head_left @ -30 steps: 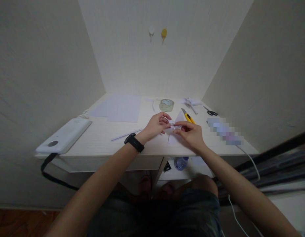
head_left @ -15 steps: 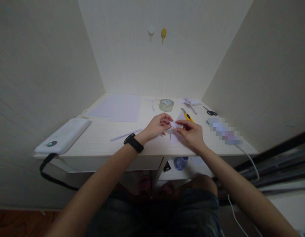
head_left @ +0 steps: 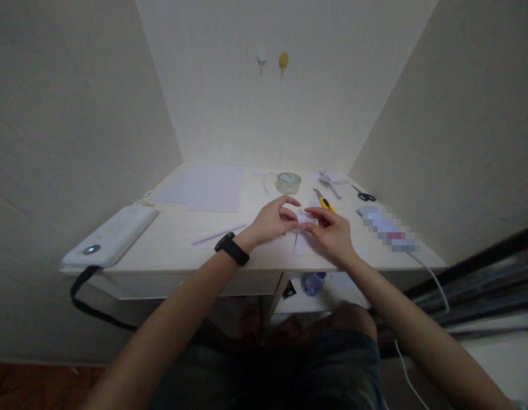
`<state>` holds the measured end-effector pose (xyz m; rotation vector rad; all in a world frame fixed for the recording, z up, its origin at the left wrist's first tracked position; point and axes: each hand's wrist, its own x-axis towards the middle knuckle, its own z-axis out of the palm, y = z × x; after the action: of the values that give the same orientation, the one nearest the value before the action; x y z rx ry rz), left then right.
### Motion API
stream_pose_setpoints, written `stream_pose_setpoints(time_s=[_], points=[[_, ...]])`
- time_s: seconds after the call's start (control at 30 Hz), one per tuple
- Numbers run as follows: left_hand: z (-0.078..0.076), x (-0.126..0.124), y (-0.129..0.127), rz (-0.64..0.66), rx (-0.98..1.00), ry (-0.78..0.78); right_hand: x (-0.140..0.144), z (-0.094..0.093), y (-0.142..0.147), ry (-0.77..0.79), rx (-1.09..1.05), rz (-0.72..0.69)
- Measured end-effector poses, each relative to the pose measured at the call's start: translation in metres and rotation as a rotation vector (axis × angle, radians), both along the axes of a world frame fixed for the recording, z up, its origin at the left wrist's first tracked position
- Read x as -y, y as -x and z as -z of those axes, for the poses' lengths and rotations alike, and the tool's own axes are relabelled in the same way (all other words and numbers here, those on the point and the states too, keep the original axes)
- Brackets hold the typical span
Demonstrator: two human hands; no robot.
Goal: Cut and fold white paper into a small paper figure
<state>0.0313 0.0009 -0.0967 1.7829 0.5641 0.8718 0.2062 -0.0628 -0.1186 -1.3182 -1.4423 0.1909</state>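
A small folded piece of white paper is pinched between my two hands above the front part of the desk. My left hand, with a black watch on its wrist, grips its left side with the thumb and lower fingers, the index finger arched above. From the other side my right hand pinches it, thumb tip close to the left thumb. Fingers hide much of its shape. Beneath lies a flat sheet of white paper. A yellow utility knife rests just beyond my right hand.
Clear tape, a folded paper shape with a stick and black scissors lie behind. White sheets and a thin paper stick are left, with a white power bank beyond. A blurred-out item sits right.
My left index finger has lifted away from the paper and arches higher. Both thumbs have come together on the folded paper. The things on the desk stay put.
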Motion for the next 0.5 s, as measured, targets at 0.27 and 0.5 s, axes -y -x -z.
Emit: stream_pose_setpoints(time_s=[0.27,0.5], points=[[-0.002,-0.017,0.003,-0.639,0.033,-0.187,-0.005,-0.003,-0.003,-0.010,-0.148,0.034],[0.004,-0.018,-0.001,-0.169,0.192,0.343,-0.013,-0.007,0.007,-0.042,-0.304,0.009]])
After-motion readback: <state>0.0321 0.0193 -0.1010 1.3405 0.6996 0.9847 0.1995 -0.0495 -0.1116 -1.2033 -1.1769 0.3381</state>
